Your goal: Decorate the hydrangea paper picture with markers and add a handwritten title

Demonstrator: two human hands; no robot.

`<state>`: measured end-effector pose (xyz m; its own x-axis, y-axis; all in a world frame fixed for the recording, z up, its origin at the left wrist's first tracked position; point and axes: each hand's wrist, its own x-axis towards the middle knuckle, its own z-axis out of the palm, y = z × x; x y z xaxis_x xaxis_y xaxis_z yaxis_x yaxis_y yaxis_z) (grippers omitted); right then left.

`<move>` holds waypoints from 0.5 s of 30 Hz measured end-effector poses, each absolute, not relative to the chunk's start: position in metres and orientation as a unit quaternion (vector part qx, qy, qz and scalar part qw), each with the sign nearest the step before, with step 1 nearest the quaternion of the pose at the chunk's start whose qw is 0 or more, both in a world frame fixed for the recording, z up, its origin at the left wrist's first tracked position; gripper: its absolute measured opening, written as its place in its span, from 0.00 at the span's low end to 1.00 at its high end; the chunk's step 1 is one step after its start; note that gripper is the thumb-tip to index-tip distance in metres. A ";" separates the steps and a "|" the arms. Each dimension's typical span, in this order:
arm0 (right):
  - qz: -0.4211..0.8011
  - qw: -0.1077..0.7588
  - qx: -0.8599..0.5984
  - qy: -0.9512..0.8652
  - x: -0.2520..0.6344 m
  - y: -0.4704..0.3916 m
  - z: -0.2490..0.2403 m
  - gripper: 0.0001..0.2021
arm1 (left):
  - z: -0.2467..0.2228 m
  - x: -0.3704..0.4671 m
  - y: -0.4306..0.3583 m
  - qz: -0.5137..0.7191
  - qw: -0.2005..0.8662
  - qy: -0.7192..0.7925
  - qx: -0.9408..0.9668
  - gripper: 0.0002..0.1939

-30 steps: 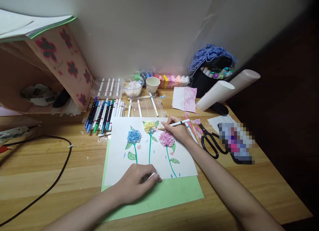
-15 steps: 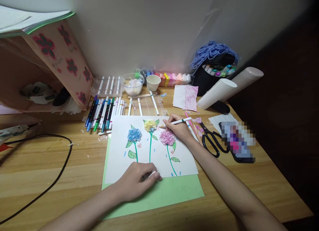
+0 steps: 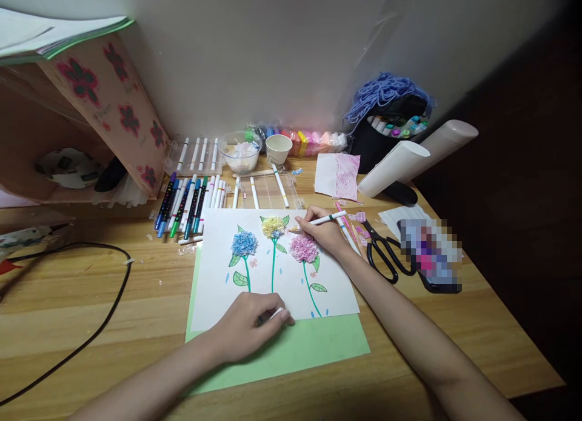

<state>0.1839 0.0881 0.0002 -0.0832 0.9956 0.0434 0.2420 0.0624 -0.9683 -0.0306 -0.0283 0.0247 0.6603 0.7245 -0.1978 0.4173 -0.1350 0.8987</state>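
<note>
My right hand (image 3: 321, 227) is closed around a white marker (image 3: 328, 218) with a dark green band near its back end. The marker's tip touches or hovers just over the white paper (image 3: 336, 297), between a yellow flower (image 3: 273, 227) and a pink flower (image 3: 303, 249); I cannot tell which. My left hand (image 3: 257, 325) rests across the paper's lower edge, its fingers closed on a small white piece (image 3: 276, 312) that looks like a marker cap. To the left on the paper stands a blue flower (image 3: 244, 243). All three have crumpled, raised heads and drawn green stems.
Beneath the paper lies a green sheet (image 3: 318, 343). Black-handled scissors (image 3: 383, 251) and a phone (image 3: 439, 285) are right of my right forearm. Several markers (image 3: 191, 206), a clear bowl (image 3: 240, 157) and a paper cup (image 3: 278, 147) stand behind the paper. A black cable (image 3: 122, 294) curves at left.
The view has shifted very slightly. My right hand and marker stay at nearly the same spot by the pink flower, and my left hand keeps its place.
</note>
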 end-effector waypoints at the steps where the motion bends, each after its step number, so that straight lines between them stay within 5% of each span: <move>1: 0.437 0.430 -0.527 -0.588 0.184 0.088 0.000 0.20 | 0.025 -0.031 -0.028 0.145 0.534 0.385 0.739 0.17; 15: 0.435 0.429 -0.532 -0.587 0.185 0.088 0.001 0.20 | 0.027 -0.030 -0.027 0.144 0.535 0.383 0.739 0.17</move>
